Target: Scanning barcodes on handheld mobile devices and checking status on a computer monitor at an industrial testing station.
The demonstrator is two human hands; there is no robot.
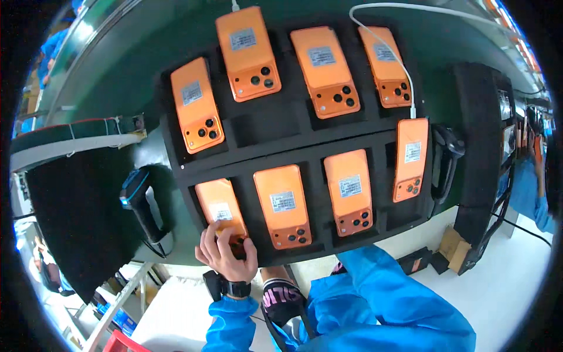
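Note:
My left hand (229, 252), wearing a black watch, comes up from the lower edge with its fingers curled round the camera end of an orange phone (218, 196). This phone lies back up at the near left of a black foam tray (267, 154), its lenses mostly covered by my fingers. Beside it in the near row lie another orange phone (278, 182), a third orange phone (347, 167), and, at the right end, a phone (403, 170) with a white cable (411, 97) at its top edge. Blue cloth (399, 293) fills the lower right; my right hand is not visible.
More orange phones sit in the far row, including a tall phone (246, 56) with a cable at its top. A handheld scanner (141, 205) stands left of the tray, and a black scanner (447, 161) right of it. A black rack (484, 152) is farther right.

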